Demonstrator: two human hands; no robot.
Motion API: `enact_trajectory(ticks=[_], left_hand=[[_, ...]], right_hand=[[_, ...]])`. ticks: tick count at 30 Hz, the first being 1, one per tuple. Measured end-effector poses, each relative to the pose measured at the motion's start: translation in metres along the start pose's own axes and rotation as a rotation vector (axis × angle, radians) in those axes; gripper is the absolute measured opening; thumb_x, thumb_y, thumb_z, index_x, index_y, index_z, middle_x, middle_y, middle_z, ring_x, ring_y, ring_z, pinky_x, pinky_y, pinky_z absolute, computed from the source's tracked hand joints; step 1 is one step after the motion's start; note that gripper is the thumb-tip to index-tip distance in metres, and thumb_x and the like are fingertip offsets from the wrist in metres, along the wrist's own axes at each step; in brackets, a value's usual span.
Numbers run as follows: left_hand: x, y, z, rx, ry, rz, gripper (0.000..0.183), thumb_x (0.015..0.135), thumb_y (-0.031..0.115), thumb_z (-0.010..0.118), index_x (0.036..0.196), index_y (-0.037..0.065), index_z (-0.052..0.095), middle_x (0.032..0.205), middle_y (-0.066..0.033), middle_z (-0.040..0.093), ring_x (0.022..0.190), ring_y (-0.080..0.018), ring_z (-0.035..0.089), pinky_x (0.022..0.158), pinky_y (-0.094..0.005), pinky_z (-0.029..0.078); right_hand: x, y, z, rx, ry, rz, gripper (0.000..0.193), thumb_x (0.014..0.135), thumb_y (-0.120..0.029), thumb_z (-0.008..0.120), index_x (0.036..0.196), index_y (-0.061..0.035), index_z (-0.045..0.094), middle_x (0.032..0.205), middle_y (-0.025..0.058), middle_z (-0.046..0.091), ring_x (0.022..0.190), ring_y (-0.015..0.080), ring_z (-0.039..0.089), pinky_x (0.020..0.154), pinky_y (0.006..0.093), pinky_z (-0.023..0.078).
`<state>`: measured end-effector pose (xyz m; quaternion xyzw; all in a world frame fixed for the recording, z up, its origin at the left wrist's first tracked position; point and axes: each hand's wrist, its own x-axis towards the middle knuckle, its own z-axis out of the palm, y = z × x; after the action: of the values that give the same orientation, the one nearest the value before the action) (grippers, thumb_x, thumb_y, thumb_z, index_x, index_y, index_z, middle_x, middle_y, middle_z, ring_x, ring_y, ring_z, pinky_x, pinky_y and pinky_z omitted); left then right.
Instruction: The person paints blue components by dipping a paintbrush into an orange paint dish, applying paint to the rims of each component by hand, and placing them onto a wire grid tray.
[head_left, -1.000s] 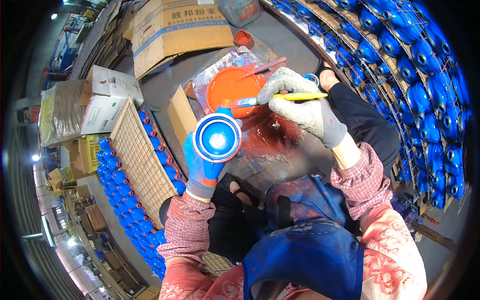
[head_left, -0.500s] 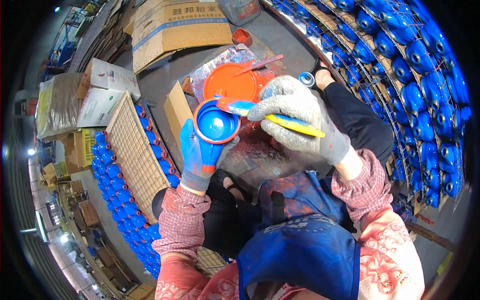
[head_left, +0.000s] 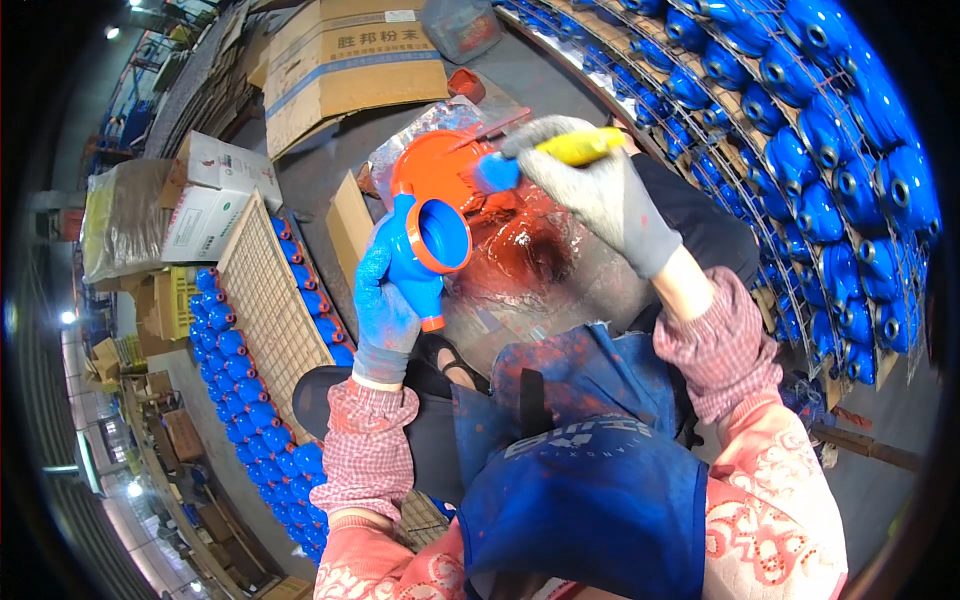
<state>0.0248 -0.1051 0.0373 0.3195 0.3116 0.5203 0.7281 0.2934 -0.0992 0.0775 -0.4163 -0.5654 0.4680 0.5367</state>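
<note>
My gloved left hand (head_left: 378,305) is closed round a blue valve body (head_left: 412,283), a hollow casting with orange-painted rims. Its round mouth faces up and to the right, showing a blue inside. My gloved right hand (head_left: 595,195) grips a paintbrush (head_left: 582,147) with a yellow handle. The brush's blue head points left, over the edge of a round orange-red paint surface (head_left: 428,160), apart from the casting. A thin stick (head_left: 500,127) coated in red lies across the far side of that paint. Wet dark-red paint (head_left: 530,250) spreads below the brush.
At the right, a wire rack (head_left: 740,130) holds many blue castings. More blue castings (head_left: 235,370) stand in rows at left beside a mesh panel (head_left: 270,300). Cardboard (head_left: 350,60), a white carton (head_left: 220,190) and a small red tub (head_left: 466,84) lie beyond.
My right hand has drawn the brush away from the casting's rim, up and to the right. My left hand has tilted the casting so its mouth turns rightward.
</note>
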Motion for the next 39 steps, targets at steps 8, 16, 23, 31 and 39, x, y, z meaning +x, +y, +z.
enact_trajectory(ticks=[8, 16, 23, 31, 39], left_hand=[[-0.017, 0.011, -0.006, -0.229, 0.075, -0.067, 0.057, 0.093, 0.024, 0.049, 0.143, -0.001, 0.037, 0.144, -0.0121, 0.044, 0.132, -0.0265, 0.042, 0.115, -0.0423, 0.028], [-0.008, 0.049, -0.064, -0.066, 0.277, 0.005, 0.051, 0.095, 0.037, 0.048, 0.132, 0.003, 0.047, 0.122, -0.0186, 0.06, 0.099, -0.034, 0.064, 0.086, -0.0435, 0.056], [0.001, 0.034, -0.078, -0.153, 0.243, 0.063, 0.053, 0.095, 0.038, 0.049, 0.136, 0.005, 0.044, 0.128, -0.0159, 0.057, 0.105, -0.0326, 0.062, 0.089, -0.0463, 0.054], [0.014, 0.026, -0.068, -0.039, 0.224, 0.08, 0.059, 0.095, 0.038, 0.047, 0.14, 0.002, 0.039, 0.141, -0.016, 0.046, 0.125, -0.0313, 0.05, 0.107, -0.0458, 0.041], [0.019, 0.011, -0.045, -0.018, 0.153, -0.035, 0.059, 0.096, 0.034, 0.045, 0.142, -0.001, 0.037, 0.141, -0.0178, 0.045, 0.128, -0.0321, 0.047, 0.109, -0.0463, 0.038]], right_hand=[[-0.003, 0.029, 0.007, 0.036, -0.034, -0.176, 0.019, 0.089, -0.014, 0.066, 0.103, -0.0017, 0.066, 0.099, 0.0052, 0.069, 0.094, 0.0135, 0.063, 0.086, 0.0269, 0.049], [0.043, 0.133, 0.034, -0.239, 0.173, 0.237, 0.023, 0.09, -0.024, 0.061, 0.09, -0.0018, 0.068, 0.082, 0.0074, 0.069, 0.076, 0.0134, 0.063, 0.07, 0.0296, 0.049], [0.072, 0.174, 0.058, -0.218, 0.2, 0.183, 0.026, 0.089, -0.024, 0.059, 0.078, -0.0029, 0.07, 0.073, 0.0075, 0.07, 0.071, 0.0178, 0.065, 0.068, 0.0316, 0.049], [0.06, 0.147, 0.033, -0.497, 0.307, 0.237, 0.029, 0.087, -0.027, 0.062, 0.093, 0.001, 0.067, 0.084, 0.0137, 0.07, 0.075, 0.0238, 0.067, 0.07, 0.0356, 0.05], [0.033, 0.056, 0.048, -0.127, -0.063, -0.422, 0.021, 0.088, -0.012, 0.063, 0.107, -0.0041, 0.066, 0.101, 0.0071, 0.067, 0.092, 0.0195, 0.062, 0.084, 0.0315, 0.047]])
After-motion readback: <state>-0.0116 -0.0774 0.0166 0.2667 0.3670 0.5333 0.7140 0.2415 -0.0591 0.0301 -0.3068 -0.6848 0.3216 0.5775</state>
